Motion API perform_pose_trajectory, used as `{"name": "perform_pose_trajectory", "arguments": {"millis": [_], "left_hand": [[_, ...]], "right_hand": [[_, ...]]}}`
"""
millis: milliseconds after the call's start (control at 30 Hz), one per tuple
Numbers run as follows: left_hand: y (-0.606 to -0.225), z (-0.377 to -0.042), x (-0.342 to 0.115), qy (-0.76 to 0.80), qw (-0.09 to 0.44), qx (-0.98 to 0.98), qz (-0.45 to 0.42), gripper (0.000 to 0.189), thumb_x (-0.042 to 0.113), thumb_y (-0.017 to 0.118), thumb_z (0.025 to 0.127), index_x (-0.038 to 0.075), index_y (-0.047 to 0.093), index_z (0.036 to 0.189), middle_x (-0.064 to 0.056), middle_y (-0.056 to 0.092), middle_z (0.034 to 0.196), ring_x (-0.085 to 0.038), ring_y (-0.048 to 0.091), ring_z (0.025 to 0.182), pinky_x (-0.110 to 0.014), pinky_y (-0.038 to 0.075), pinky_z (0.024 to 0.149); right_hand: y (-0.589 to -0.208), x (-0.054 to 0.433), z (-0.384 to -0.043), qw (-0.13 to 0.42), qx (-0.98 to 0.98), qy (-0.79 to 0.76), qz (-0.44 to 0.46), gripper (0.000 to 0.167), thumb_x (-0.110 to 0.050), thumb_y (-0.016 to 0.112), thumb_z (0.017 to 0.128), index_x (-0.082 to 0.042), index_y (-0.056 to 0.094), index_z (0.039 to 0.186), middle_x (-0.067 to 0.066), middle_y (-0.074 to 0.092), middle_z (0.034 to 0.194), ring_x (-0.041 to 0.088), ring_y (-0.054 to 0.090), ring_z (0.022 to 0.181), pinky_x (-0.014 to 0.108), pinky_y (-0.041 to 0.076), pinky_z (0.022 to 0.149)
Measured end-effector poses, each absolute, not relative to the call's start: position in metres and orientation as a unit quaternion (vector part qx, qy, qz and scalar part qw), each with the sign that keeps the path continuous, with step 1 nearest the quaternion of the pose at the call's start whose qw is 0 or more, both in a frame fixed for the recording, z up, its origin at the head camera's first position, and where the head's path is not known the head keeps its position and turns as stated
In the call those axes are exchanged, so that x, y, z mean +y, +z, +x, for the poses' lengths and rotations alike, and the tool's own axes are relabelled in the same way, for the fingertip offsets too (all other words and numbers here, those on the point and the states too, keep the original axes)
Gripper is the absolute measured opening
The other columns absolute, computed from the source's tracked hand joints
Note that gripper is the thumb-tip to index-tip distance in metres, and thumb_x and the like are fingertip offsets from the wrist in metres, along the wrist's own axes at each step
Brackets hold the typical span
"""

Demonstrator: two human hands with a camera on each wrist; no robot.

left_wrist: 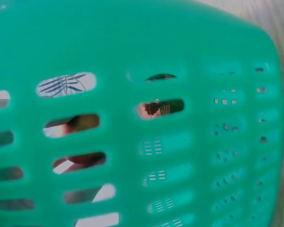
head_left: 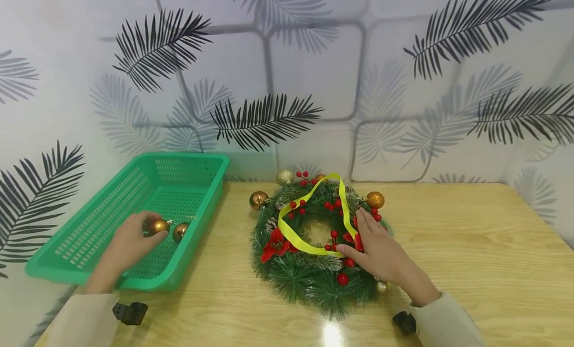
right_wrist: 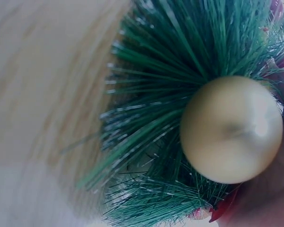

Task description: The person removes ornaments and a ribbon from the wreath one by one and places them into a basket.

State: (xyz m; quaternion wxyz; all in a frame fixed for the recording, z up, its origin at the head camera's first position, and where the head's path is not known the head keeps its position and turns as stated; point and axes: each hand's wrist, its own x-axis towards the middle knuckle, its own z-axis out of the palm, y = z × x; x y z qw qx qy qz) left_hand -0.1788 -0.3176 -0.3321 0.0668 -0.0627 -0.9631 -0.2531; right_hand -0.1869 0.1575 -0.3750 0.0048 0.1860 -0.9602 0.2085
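Note:
Over the green plastic basket (head_left: 224, 175), my left hand (head_left: 130, 240) pinches a shiny gold bauble (head_left: 159, 226) between thumb and fingers. Another copper-gold bauble (head_left: 180, 232) lies in the basket just beside it. My right hand (head_left: 383, 250) rests with fairly straight fingers on the right side of a green wreath (head_left: 296, 277), near a red flower and the end of a yellow ribbon (head_left: 293, 237). The right wrist view has a matte gold bauble (right_wrist: 232, 130) close up among the needles. Through slots in the basket wall (left_wrist: 118, 42), the left wrist view gives only small glimpses.
A wooden table (head_left: 471, 247) carries the basket at left and the wreath in the middle. Gold and copper baubles (head_left: 258, 200), red berries and red flowers (head_left: 275, 246) sit on the wreath. Behind stands a wall covering (head_left: 314, 78) with a leaf pattern.

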Motion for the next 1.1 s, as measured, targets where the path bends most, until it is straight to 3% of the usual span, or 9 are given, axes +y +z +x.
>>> {"name": "perform_pose_trajectory", "arguments": {"millis": [667, 1100], "left_hand": [[-0.339, -0.181, -0.309, -0.245, 0.068, -0.966, -0.049, 0.045, 0.018, 0.062, 0.091, -0.011, 0.050, 0.123, -0.031, 0.054, 0.115, -0.044, 0.056, 0.100, -0.050, 0.051, 0.073], [-0.342, -0.186, -0.307, -0.238, 0.081, -0.967, -0.051, 0.046, 0.017, 0.061, 0.092, -0.011, 0.050, 0.125, -0.035, 0.053, 0.119, -0.048, 0.054, 0.105, -0.057, 0.048, 0.082]], "right_hand": [[-0.378, 0.162, -0.199, 0.018, -0.960, 0.199, 0.197, 0.091, -0.055, 0.045, 0.095, 0.011, 0.014, 0.148, 0.029, 0.013, 0.155, 0.048, 0.020, 0.140, 0.061, 0.028, 0.109], [-0.382, 0.163, -0.209, 0.024, -0.961, 0.192, 0.200, 0.091, -0.056, 0.043, 0.095, 0.011, 0.013, 0.148, 0.029, 0.012, 0.155, 0.047, 0.019, 0.141, 0.061, 0.026, 0.110]]}}
